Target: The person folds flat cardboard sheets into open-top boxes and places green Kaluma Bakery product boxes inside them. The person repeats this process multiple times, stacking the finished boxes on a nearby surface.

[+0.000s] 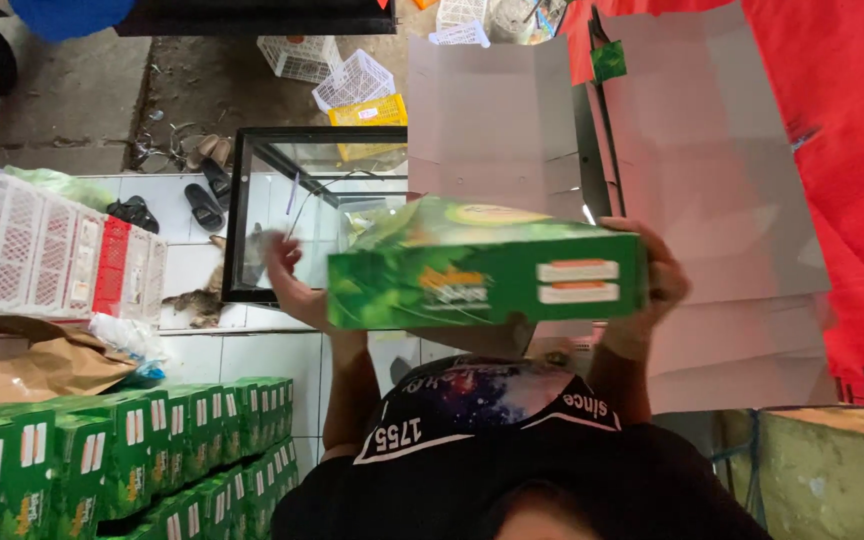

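I hold a green carton (pixel 482 275) with white and orange labels in front of my chest, one hand at each end. My left hand (pixel 287 275) is blurred and grips the carton's left end with the fingers spread up behind it. Around the right end wraps my right hand (pixel 660 285). The carton is roughly level, its long side facing me. Below it I see my black printed shirt (pixel 492 440).
Stacked green cartons (pixel 152 450) fill the lower left. A glass tank (pixel 302 200) stands ahead on the tiled floor, with a cat (pixel 197 300) and sandals (pixel 202 205) beside it. White plastic crates (pixel 42 250), flat grey cardboard sheets (pixel 712 180) and a red tarp (pixel 852 150) surround me.
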